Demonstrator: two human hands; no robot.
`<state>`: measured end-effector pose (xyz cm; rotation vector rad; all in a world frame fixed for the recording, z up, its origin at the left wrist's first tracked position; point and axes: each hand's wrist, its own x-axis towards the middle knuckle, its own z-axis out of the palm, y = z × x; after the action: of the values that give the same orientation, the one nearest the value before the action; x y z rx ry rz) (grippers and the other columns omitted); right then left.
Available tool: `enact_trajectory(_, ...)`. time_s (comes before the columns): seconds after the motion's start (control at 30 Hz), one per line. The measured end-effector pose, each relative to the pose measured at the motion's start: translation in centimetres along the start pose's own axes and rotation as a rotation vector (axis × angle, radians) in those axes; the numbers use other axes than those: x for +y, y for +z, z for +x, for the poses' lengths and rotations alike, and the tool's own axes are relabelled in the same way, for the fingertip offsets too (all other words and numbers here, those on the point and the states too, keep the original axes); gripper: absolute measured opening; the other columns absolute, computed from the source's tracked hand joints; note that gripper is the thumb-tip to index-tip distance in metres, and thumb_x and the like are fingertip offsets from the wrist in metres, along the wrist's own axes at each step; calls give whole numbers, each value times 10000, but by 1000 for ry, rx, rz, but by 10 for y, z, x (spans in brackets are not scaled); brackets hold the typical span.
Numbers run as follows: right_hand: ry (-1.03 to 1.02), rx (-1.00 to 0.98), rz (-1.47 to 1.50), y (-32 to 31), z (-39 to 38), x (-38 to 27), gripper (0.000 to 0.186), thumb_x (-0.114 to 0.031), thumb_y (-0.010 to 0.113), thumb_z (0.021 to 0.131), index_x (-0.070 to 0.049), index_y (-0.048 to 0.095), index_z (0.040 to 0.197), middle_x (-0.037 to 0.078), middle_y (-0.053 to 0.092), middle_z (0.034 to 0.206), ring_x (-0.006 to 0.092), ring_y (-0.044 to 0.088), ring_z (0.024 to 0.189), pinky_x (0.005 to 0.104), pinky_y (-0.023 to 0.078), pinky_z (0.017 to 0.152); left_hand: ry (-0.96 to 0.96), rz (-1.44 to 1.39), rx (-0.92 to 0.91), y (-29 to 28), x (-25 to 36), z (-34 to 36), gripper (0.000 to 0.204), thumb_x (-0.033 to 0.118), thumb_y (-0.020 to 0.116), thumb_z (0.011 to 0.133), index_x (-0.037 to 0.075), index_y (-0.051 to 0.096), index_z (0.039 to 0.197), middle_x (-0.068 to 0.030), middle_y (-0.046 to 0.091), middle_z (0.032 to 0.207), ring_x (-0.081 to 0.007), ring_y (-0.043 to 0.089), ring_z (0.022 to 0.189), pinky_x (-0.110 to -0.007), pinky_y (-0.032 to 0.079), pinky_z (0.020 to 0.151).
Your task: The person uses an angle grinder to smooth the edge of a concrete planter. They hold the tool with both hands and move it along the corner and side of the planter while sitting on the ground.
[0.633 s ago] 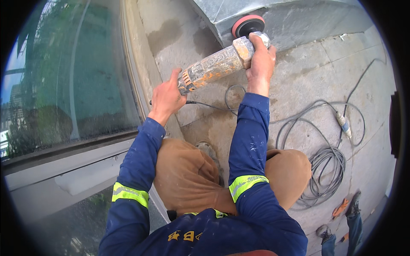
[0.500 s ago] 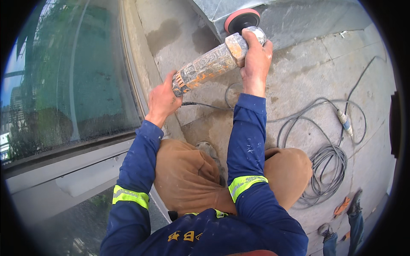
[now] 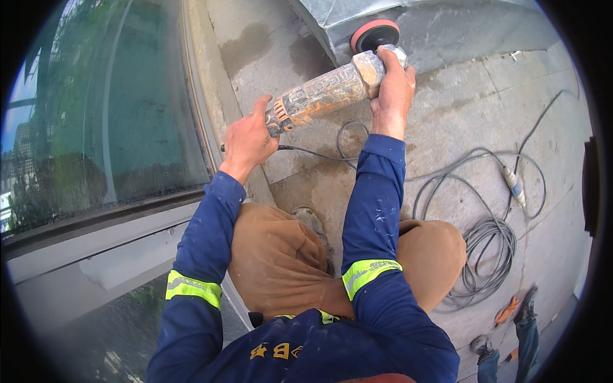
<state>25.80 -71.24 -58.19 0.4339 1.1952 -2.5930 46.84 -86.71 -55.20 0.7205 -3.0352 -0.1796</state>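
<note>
Both of my hands grip an angle grinder, its long body scuffed and splashed with grey and orange. My left hand wraps round the rear end, where the power cord comes out. At the front, my right hand closes over the gear head. A round backing pad, black with a red-pink rim, faces the grey slab side; whether it touches the surface I cannot tell. The tool slants up to the right, above the concrete floor.
A wet glass pane in a frame runs along the left. Coiled grey cable lies on the floor at right, with a cable connector near it. Another person's legs and an orange glove-like item are at lower right.
The grinder and both hands have shifted a little to the right. Its pad has moved right and slightly down along the slab side. My grip looks the same.
</note>
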Motion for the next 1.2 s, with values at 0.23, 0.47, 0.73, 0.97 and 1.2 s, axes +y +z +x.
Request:
enact_trajectory(0.23, -32, -14, -56, 8, -14, 11, 573, -165, 784, 796, 98, 488, 1211, 197, 608, 1090, 235, 644, 932, 369, 547, 796, -77, -5, -14, -6, -8, -9, 679, 112, 745, 738, 159, 475, 1358, -189, 717, 883, -431, 684, 837, -505, 529, 723)
enact_trajectory(0.47, -7, -21, -44, 8, -19, 17, 633, -179, 788, 792, 115, 459, 1246, 209, 606, 1106, 246, 642, 950, 368, 539, 811, -45, -16, 11, -6, -16, -13, 658, 120, 746, 742, 168, 491, 1346, -189, 719, 895, -428, 687, 853, -500, 533, 738)
enact_trajectory(0.73, -34, 8, -95, 11, -26, 31, 644, -184, 793, 779, 121, 470, 1244, 215, 606, 1124, 255, 629, 984, 369, 521, 860, -71, -20, -43, -5, -25, -20, 634, 128, 739, 754, 168, 499, 1340, -185, 720, 912, -427, 685, 871, -501, 533, 744)
enact_trajectory(0.97, -43, -7, -143, 14, -30, 19, 664, -211, 796, 777, 117, 474, 1256, 221, 609, 1141, 260, 624, 1019, 367, 510, 885, -9, -37, 51, 3, -27, -23, 635, 136, 752, 752, 174, 499, 1333, -172, 717, 872, -412, 691, 829, -498, 536, 709)
enact_trajectory(1.2, -48, 31, -189, 4, -22, 43, 688, -251, 800, 767, 113, 480, 1254, 243, 614, 1160, 286, 622, 1043, 378, 489, 933, -15, -13, 11, 2, -30, -23, 627, 141, 752, 756, 162, 505, 1331, -176, 718, 881, -417, 689, 835, -504, 533, 711)
